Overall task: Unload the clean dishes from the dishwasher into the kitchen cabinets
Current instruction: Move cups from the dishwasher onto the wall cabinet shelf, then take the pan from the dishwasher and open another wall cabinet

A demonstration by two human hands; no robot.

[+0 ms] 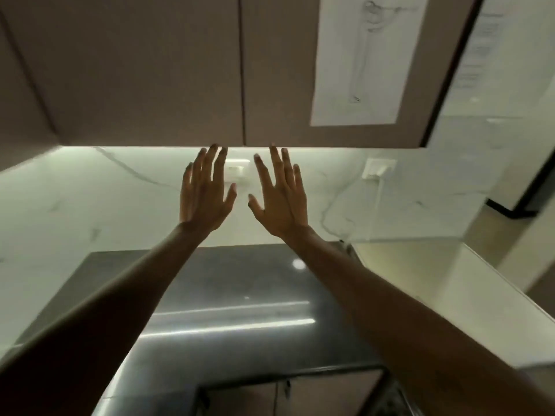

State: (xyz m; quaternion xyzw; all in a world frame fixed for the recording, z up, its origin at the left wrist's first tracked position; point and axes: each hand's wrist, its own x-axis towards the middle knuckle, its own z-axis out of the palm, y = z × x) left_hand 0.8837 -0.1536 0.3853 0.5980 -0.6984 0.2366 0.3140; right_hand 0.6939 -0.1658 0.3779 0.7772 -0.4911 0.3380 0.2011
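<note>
Head view: the brown cabinets (180, 70) fill the top, doors closed, a sketch sheet (366, 58) on the right door. Below lies the dark worktop (240, 280). Left hand (205, 193) and right hand (280, 199) reach up, fingers spread, holding nothing, fingertips at the doors' lower edge.

Paper sketch (368, 60), perhaps blurred, top cropped.

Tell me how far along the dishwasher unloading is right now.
Nothing visibly done: no dishes or dishwasher in view. In hand: both hands empty, the left hand and right hand raised with straight fingers toward the bottom edge of the closed upper cabinet doors, above the dark countertop. Left: opening the cabinet and stowing dishes.
</note>
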